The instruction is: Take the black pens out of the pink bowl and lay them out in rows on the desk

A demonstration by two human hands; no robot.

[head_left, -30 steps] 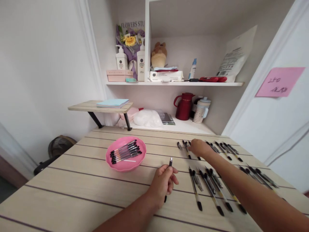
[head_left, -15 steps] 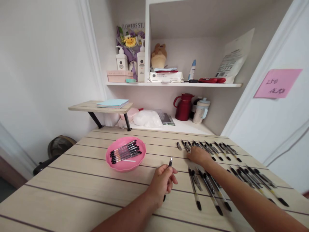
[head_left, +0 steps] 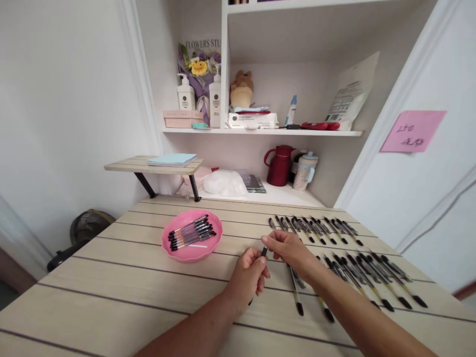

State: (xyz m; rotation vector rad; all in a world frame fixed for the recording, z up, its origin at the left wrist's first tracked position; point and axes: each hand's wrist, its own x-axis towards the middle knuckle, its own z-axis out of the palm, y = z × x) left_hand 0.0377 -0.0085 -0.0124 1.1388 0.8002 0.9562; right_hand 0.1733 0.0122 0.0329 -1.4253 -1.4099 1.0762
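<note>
My left hand (head_left: 247,275) is closed around a black-gripped pen (head_left: 264,251), holding it upright above the table with its upper end poking out past the thumb. At that upper end, the thumb and fingertips of my right hand (head_left: 288,250) are pinched together; whatever small thing they hold is hidden. Beyond my right hand lies a back row of pens and pen parts (head_left: 316,229). Longer pens with black ends (head_left: 386,287) form a front row, partly covered by my right forearm. Several assembled pens (head_left: 191,234) rest in a pink bowl (head_left: 178,218).
The slatted wooden table (head_left: 148,292) meets a white shelf unit behind. A small raised stand (head_left: 126,164) with blue paper (head_left: 173,159) stands at the back left. A red jug (head_left: 279,166) and a pale cup (head_left: 305,172) sit at the back right.
My right hand has come left from the back row of pens to the upper end of the pen in my left hand. My left hand keeps its hold. The view has shifted slightly.
</note>
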